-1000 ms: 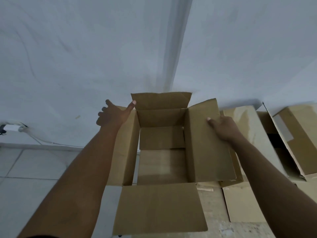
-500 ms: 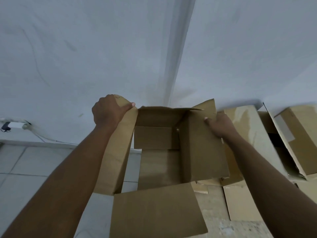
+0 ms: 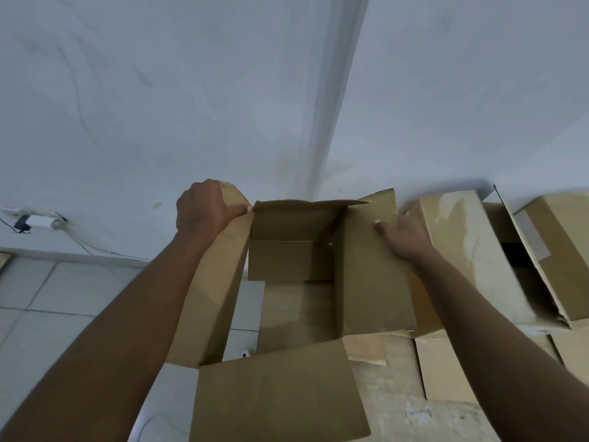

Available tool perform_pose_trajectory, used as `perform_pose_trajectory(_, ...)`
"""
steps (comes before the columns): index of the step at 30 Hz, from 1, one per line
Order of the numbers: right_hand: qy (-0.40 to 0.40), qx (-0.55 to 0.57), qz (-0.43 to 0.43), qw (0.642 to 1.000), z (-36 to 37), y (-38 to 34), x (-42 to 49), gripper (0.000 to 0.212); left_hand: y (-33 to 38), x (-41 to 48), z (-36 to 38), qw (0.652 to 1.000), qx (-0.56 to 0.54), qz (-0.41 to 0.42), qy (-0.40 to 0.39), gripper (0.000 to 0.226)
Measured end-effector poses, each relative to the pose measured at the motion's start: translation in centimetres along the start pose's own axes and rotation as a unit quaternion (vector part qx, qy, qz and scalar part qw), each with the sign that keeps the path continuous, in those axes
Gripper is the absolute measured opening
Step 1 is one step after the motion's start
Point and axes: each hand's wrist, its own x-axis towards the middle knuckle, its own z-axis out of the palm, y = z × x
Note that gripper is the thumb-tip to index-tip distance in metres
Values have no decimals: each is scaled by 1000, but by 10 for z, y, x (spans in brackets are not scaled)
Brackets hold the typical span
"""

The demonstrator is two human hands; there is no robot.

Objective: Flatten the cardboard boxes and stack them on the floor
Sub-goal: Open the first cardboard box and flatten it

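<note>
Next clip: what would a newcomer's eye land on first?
The open cardboard box at centre draws the eye: the left hand grips the top of its left side, and the right hand holds its right side, thumb inside. More boxes lie along the wall at right.

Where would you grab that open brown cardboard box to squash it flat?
By the top edges of its two long side panels, one hand from each outer side. The open brown cardboard box has loose flaps and floor showing through its bottom, so it should probably fold sideways. The left hand and right hand grip there.
</note>
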Motion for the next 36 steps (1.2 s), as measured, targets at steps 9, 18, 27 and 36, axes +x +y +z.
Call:
perform_pose_trajectory(9,-24,-44,-50,998,-12,12,-8,37,-27,-2,-12,999,-30,-32,-12,103)
perform_pose_trajectory(18,85,-153,-63,983,8,5,-33,55,-5,-11,-14,997,11,-63,-31,112)
perform_pose_trajectory(27,-31,-269,-71,960,4,-20,-26,130,-18,-12,-8,1000,26,-13,-3,89)
perform_pose_trajectory(36,101,-201,-135,965,6,-43,-10,47,-31,-21,-10,999,47,2,-6,76)
